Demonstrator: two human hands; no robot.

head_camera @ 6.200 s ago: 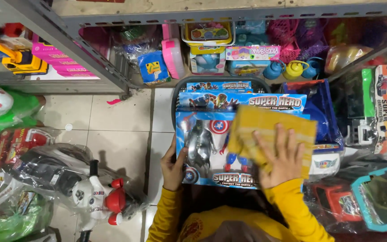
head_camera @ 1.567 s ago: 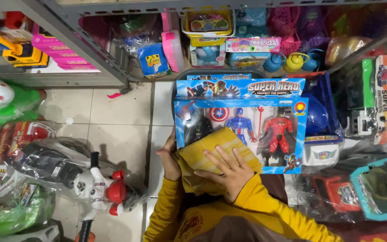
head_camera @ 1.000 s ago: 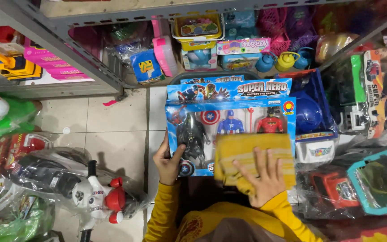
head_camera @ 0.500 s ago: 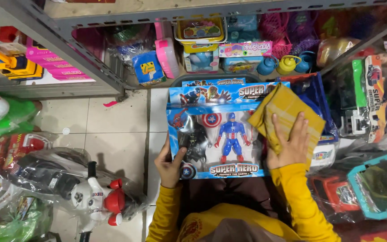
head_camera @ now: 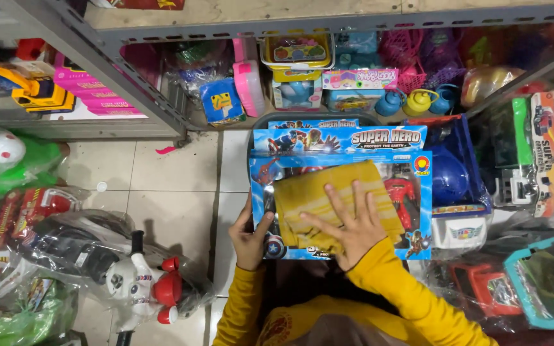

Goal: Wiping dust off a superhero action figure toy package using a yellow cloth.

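The left hand (head_camera: pixel 249 238) grips the near left corner of a blue toy box (head_camera: pixel 418 186), thumb on the front face and fingers curled round the edge. The box is held up flat in front of the person, over the tiled floor (head_camera: pixel 161 192) and just near of a metal shelf (head_camera: pixel 129 83). Its clear window shows toy figures, a red one (head_camera: pixel 400 195) at the right and a round shield (head_camera: pixel 275 247) at the near left.

The right hand (head_camera: pixel 347 227) lies flat on a folded yellow cloth (head_camera: pixel 315 192), fingers spread wide and pressing it against the front of the box. The cloth covers the middle of the window. Both arms wear yellow sleeves (head_camera: pixel 392 288).

Behind the box stands a second box of the same kind (head_camera: pixel 309 125), only its top strip showing. On the shelf beyond sit a pink case (head_camera: pixel 251 86), small yellow and blue kettles (head_camera: pixel 415 102) and a yellow toy truck (head_camera: pixel 36 93) far left. On the floor at the near left lies a white and red ride-on toy (head_camera: pixel 142 282) wrapped in clear plastic, with a green toy (head_camera: pixel 8 157) further left. To the right sits a blue toy set (head_camera: pixel 453 179) and a teal tray (head_camera: pixel 546 282).
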